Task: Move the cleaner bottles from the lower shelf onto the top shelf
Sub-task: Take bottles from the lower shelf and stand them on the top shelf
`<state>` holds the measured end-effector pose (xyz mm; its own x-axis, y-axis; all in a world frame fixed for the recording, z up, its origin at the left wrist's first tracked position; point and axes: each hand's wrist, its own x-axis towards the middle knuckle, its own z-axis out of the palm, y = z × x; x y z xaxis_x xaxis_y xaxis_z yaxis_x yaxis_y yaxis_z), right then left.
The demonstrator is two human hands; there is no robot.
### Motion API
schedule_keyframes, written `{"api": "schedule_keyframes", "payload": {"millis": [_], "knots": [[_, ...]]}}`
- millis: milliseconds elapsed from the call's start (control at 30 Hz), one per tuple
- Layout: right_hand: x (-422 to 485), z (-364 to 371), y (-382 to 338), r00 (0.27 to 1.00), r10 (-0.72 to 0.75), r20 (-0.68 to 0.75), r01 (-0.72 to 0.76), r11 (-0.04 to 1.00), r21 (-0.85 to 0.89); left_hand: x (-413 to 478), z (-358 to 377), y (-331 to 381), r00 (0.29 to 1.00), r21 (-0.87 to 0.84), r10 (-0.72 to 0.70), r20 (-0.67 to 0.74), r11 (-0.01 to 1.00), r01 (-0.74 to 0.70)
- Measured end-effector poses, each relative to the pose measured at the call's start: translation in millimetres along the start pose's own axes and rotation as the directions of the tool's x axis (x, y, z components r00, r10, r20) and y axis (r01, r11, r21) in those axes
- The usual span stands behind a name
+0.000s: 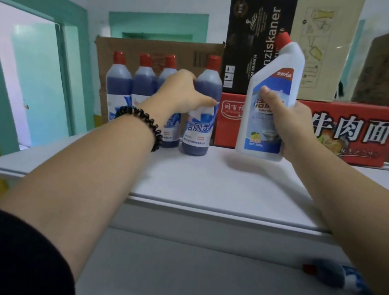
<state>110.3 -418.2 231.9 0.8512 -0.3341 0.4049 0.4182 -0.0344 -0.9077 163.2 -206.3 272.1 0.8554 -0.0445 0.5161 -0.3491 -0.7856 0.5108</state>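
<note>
left hand (184, 91): fingers wrapped round a standing blue bottle (200, 123) on the top shelf (209, 179).
white bottle (270, 95): right of those fingers, near upright, base just over the shelf.
right hand (291, 128): fingers curled round its lower body.
lying bottle (335, 276): on the lower shelf (194, 285), below the right-hand fingers.

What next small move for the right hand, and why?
Probably lower the white red-capped plastic bottle upright onto the white top shelf, beside the dark blue bottle the left hand grips: the right hand holds it tilted, seemingly just above bare shelf.
</note>
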Motion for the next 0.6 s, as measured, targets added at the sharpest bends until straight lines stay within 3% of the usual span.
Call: {"api": "schedule_keyframes", "payload": {"millis": [233,600], "knots": [[2,-1,3,1.0,0.0,-0.017,-0.001,0.999,-0.039,-9,9,-6,0.997,-0.035,-0.004,-0.071,0.999,0.001],[-1,-1,5,0.997,-0.065,0.048,0.072,0.985,-0.16,-20,21,-6,0.954,-0.05,0.098,-0.283,0.992,-0.117]]}}
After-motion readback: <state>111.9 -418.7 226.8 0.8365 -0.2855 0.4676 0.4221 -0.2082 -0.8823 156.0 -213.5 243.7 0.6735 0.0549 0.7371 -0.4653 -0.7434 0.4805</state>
